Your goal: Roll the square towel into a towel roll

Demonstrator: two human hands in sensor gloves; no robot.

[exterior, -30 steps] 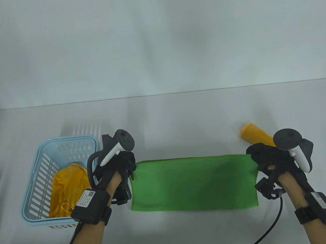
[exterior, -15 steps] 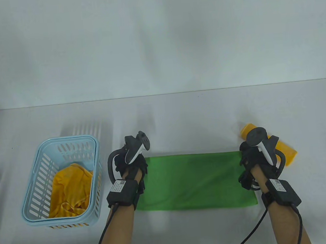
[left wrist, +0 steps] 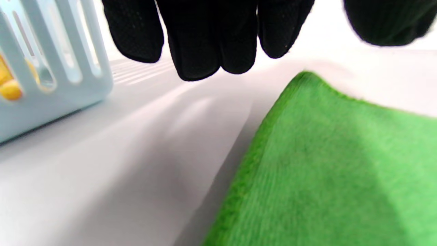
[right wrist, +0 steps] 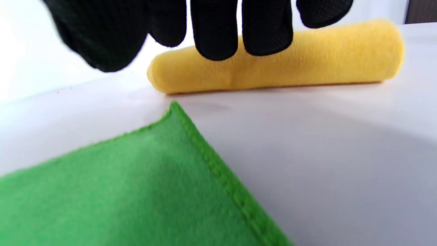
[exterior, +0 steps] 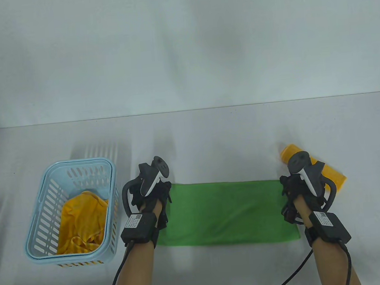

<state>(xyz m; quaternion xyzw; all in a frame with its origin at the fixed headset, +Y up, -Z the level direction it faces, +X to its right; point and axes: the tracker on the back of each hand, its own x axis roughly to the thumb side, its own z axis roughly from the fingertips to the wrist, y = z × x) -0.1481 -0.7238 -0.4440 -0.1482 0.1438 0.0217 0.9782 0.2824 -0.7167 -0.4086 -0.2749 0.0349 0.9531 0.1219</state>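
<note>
1. the green towel [exterior: 226, 213] lies flat on the white table [exterior: 209, 137], folded into a long band that runs from left to right, close to the near edge. its near edge sits nearest the person, and no part of it is rolled.
2. the left hand [exterior: 151, 198] hangs over the far left corner of the towel. in the left wrist view its gloved fingers [left wrist: 201, 41] hang loosely down above the table and the towel corner [left wrist: 304, 77], with a gap under them; they hold nothing.
3. the right hand [exterior: 295, 186] hangs over the far right corner of the towel. in the right wrist view its fingers [right wrist: 239, 27] hang relaxed above the corner [right wrist: 174, 107], clear of the cloth, and grip nothing.
4. a tracker [exterior: 153, 176] sits on the back of the left hand, and another [exterior: 305, 169] on the right; a black box is strapped to each wrist, with a cable trailing toward the near edge.
5. to the left of the towel stands a light blue slotted basket [exterior: 49, 193], apart from the cloth, with a crumpled yellow cloth [exterior: 81, 223] inside it.
6. just beyond the right hand lies a yellow towel roll [exterior: 330, 174], partly hidden behind the tracker in the table view; the right wrist view shows it whole [right wrist: 307, 58], lying on its side near the green corner but not touching it.
</note>
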